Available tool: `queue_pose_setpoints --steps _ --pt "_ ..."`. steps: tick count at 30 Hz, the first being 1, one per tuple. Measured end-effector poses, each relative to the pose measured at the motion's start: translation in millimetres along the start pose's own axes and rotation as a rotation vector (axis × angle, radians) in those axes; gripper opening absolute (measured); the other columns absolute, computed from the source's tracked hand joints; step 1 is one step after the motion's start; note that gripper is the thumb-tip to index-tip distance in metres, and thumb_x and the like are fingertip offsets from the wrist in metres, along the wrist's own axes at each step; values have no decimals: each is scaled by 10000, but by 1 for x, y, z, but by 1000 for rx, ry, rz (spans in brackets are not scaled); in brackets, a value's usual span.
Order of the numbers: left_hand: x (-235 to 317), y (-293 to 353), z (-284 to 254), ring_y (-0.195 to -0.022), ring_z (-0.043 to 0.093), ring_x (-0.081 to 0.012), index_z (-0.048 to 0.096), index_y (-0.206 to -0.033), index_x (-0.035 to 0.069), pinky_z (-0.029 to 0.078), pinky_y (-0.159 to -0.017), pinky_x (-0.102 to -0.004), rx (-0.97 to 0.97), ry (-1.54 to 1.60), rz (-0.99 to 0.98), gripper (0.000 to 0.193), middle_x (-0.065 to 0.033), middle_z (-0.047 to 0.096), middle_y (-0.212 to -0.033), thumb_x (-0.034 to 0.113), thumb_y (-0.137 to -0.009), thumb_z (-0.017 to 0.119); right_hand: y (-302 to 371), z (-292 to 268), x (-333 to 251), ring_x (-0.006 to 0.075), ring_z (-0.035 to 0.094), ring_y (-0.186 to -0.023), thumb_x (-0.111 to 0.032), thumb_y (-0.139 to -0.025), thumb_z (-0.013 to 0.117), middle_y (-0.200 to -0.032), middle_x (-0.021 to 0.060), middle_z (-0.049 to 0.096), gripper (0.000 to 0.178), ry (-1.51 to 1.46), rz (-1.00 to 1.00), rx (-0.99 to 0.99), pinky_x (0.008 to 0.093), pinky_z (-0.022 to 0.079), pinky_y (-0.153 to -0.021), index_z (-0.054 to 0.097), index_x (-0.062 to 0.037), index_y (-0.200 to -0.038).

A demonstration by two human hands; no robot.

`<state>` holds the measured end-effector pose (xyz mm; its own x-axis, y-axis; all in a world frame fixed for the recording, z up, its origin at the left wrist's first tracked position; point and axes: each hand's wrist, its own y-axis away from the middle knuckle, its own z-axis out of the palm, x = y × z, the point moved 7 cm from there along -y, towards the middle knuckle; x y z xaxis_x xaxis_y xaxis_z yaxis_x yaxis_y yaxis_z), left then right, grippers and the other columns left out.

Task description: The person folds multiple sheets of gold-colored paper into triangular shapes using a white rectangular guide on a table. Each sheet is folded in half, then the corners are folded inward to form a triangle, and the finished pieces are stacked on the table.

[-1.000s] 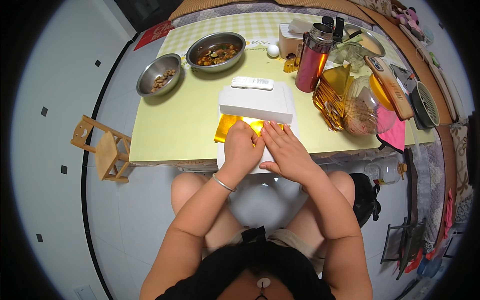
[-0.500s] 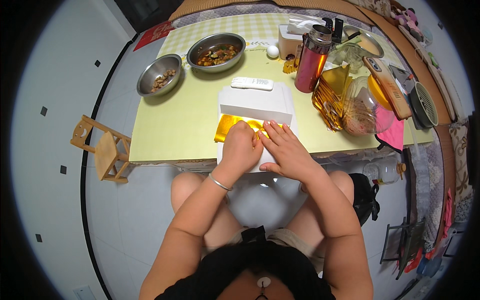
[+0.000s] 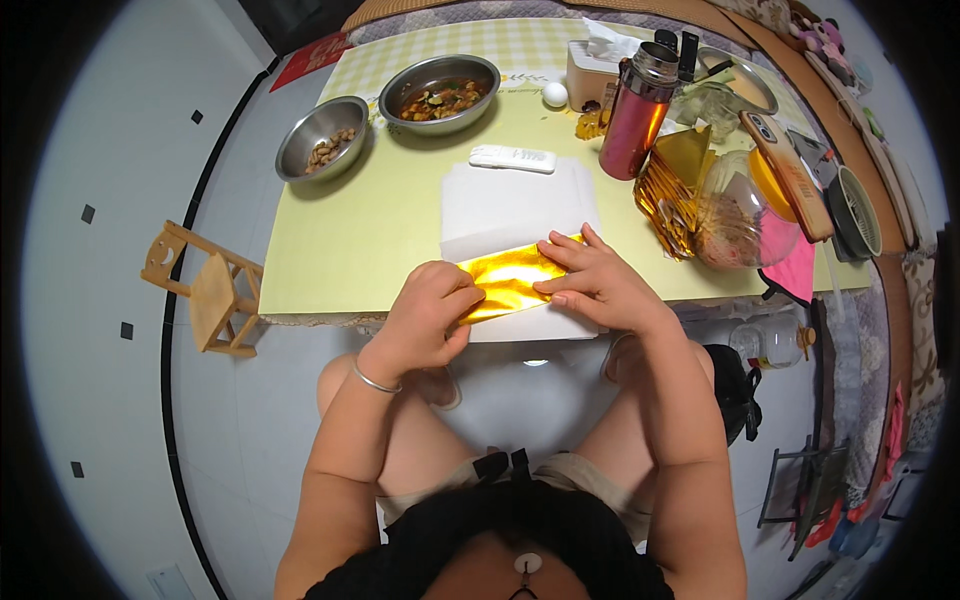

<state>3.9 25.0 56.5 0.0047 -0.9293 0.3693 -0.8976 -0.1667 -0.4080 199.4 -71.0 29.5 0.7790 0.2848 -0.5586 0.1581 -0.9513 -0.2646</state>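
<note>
A shiny gold foil sheet, folded into a strip, lies aslant over a stack of white paper at the table's near edge. Its left end is pinched in my left hand, whose fingers are curled and closed; a silver bangle circles that wrist. My right hand rests on the strip's right end with fingers stretched and spread. A white, oblong device lies across the far part of the paper. More gold foil sheets stand fanned to the right, against a clear plastic container.
Far left are a steel bowl of nuts and a larger bowl of cooked food. A white egg-like ball, tissue box, red thermos and phone stand right. A wooden chair is beside the table.
My hands have moved apart: the left toward me and leftward, the right slightly rightward. More of the gold strip shows between them, now tilted. The white paper's raised edge lies lower.
</note>
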Motion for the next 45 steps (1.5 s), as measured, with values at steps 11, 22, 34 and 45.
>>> queue_pose_setpoints --steps 11,22,34,45 --pt "-38 -6 9 -851 638 -271 692 -1023 35 525 -782 -354 153 257 -217 194 -97 668 -902 28 -831 719 -16 31 -41 379 622 -1154 -236 -790 811 -1202 152 684 226 118 124 474 552 455 -1042 674 -57 -802" --pt "-51 -17 13 -853 585 -246 674 -1226 42 500 -780 -364 271 113 -362 472 -68 648 -864 68 -770 794 -18 35 -39 332 591 -1107 -142 -752 778 -1212 134 673 181 140 187 530 484 418 -1005 625 -69 -816" --pt "-58 -18 16 -839 579 -231 641 -1312 55 488 -772 -352 223 185 -393 595 -54 645 -849 25 -741 805 -20 38 -44 344 556 -1193 -175 -838 712 -1339 183 591 480 259 190 463 503 373 -1062 684 -176 -1318" --pt "-57 -14 12 -885 592 -266 669 -1234 35 484 -820 -385 250 89 -392 523 -65 657 -854 67 -733 815 -23 47 -40 343 520 -1256 -183 -843 737 -1439 202 532 462 352 221 381 525 350 -1094 687 -119 -1298"
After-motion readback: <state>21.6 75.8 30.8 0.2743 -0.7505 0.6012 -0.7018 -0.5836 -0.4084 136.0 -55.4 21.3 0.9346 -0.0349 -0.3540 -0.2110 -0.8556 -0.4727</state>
